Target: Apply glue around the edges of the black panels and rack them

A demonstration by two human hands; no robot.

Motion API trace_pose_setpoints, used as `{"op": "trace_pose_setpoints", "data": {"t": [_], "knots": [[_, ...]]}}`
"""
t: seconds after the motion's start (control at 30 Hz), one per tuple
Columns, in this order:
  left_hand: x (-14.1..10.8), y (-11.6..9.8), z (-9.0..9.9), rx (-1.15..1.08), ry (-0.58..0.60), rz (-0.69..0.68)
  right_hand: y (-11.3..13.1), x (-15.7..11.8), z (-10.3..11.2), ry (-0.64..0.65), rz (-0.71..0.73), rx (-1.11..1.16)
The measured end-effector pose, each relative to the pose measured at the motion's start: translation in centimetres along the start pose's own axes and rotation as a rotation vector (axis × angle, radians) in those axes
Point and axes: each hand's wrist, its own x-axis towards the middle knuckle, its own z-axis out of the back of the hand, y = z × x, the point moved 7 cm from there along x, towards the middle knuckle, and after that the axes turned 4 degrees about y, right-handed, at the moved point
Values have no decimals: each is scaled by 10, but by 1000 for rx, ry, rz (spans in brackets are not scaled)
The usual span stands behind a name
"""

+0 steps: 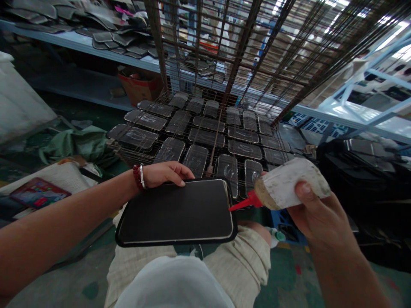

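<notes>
A flat black panel (176,214) with rounded corners lies across my lap, a pale line running along much of its rim. My left hand (165,174), wearing a red bead and silver bracelet, grips the far edge with the thumb on top; the other fingers are partly hidden behind it. In my right hand (316,205) is a whitish squeeze bottle (289,184), tilted sideways. Its red nozzle tip touches or hovers just over the panel's right edge; I cannot tell which.
Ahead stands a rusty wire rack (221,128) holding many similar black panels, its wire layers tilted up above. A blue shelf (83,45) with piled panels runs behind. Black pieces (362,158) are stacked at right. A phone (40,192) and green cloth (77,145) lie at left.
</notes>
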Motion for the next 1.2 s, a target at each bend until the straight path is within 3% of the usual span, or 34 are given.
{"op": "trace_pose_setpoints", "data": {"t": [0.3, 0.43, 0.6, 0.67, 0.87, 1.2], "knots": [[-5, 5, 17, -125, -127, -42, -4, -12, 10, -90, -11, 59], [-7, 11, 22, -225, -223, -95, -10, -17, 20, -240, 43, 119], [-9, 24, 20, -356, -342, -169, -25, -25, 28, -550, 66, 163], [-9, 30, 18, -379, -352, -187, -29, -27, 26, -614, 75, 178], [-9, 41, 20, -421, -380, -205, -40, -30, 20, -656, 55, 171], [-7, 45, 23, -453, -413, -217, -59, -45, 1, -595, 10, 179]]}}
